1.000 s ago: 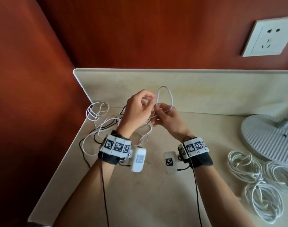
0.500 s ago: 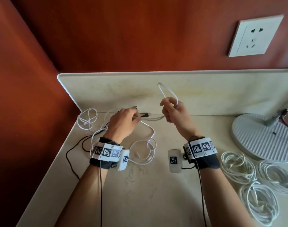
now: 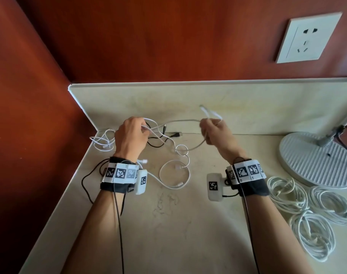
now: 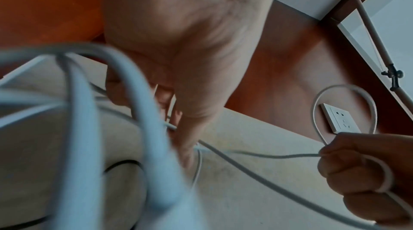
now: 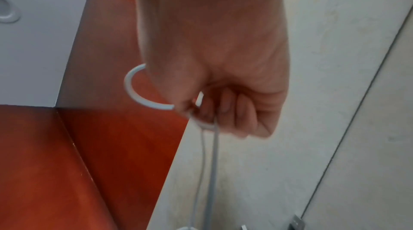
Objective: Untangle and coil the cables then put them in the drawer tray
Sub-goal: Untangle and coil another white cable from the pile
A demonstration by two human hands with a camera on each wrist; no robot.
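Left hand (image 3: 130,136) and right hand (image 3: 216,133) are both raised over the surface (image 3: 178,224) and well apart; a white cable (image 3: 180,121) runs slack between them. The right hand is clenched around a small loop of that cable, which stands up above its fist (the right wrist view shows the loop beside the curled fingers, with two strands hanging down); the left hand pinches the same cable further along, just above the tangle (image 3: 164,153) of white and black cables lying toward the back left corner.

Step in hand, by my judgement: coiling one white cable while drawing it free of the tangle; the first turn is formed and most of the length is yet to be gathered. The next move calls for the left hand to feed fresh slack across to the right, with care that the black cable (image 3: 158,141) is not dragged along.

Three coiled white cables (image 3: 307,210) lie at the right, near the ribbed round lamp base (image 3: 314,161); no drawer tray is in view.

The surface is pale, marbled stone with a low upstand at the back; the walls are red-brown panelling, with a white wall socket (image 3: 309,37) at upper right.
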